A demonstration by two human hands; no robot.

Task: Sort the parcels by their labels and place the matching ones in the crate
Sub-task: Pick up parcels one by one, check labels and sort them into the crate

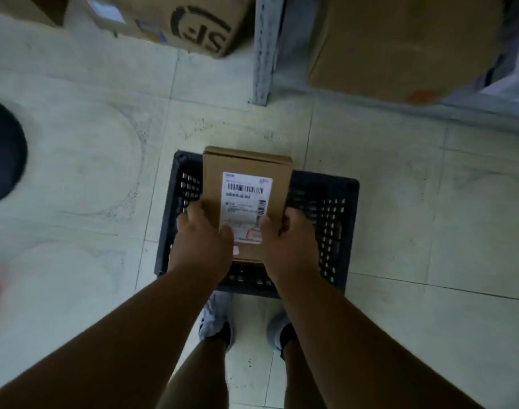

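Observation:
A flat brown cardboard parcel [246, 166] with a white barcode label [246, 199] facing up is held over a black slotted plastic crate [326, 208] on the floor. My left hand [202, 240] grips the parcel's near left edge, thumb on top. My right hand [287, 243] grips its near right edge, thumb on the label's corner. The parcel covers the crate's middle, so what lies inside there is hidden.
A large cardboard box marked SF [175, 19] stands on the tiled floor at the back. A grey metal shelf post [264, 48] rises beside a big brown box [399, 45] on a shelf. A dark round object [1, 154] sits left. My feet [217, 323] stand behind the crate.

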